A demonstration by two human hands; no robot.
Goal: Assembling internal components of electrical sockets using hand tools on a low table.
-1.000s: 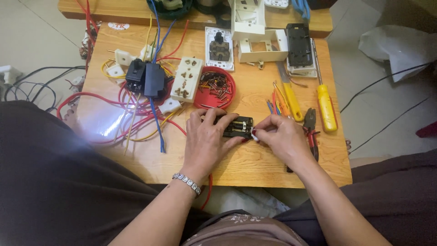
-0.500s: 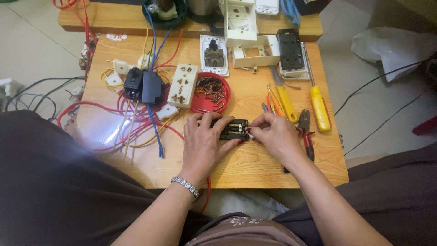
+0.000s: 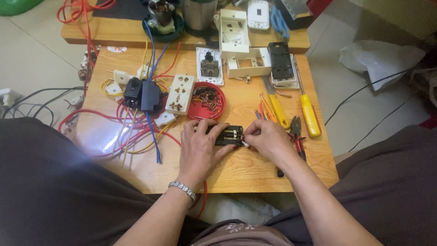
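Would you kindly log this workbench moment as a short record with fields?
Surface: low wooden table
Left hand: steadies a small black socket module on the table
Right hand: pinches a small pale piece at the module's right end; too small to identify
Behind hands: red dish of small metal parts, cream socket plate
Right side: yellow screwdriver, pliers
Left side: tangled red wires

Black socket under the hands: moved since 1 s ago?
No. The black socket sits in the same spot below the red dish, held by the left hand and right hand; only the camera shifted.
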